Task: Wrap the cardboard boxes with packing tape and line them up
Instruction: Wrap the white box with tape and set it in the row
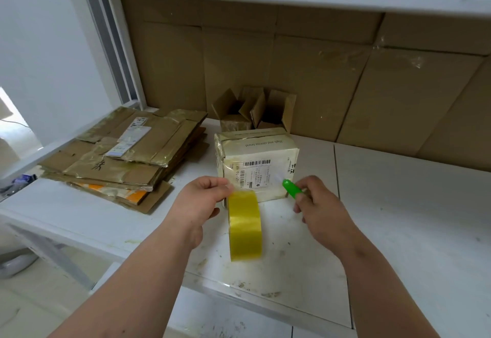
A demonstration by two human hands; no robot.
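Our left hand (198,199) grips the top of the yellow tape roll (245,227), fingers curled over its upper edge, with the roll standing on edge on the white worktop (398,218). Our right hand (316,204) is closed around a small green cutter (291,189), whose tip points at the front face of the cream box (255,157). We see that box just behind the roll, glossy with tape, a barcode label on its front. Behind it stand small open cardboard boxes (253,109) against a wall of brown cardboard sheets (318,71). To our left lies a stack of flattened cartons (127,151) on the worktop.
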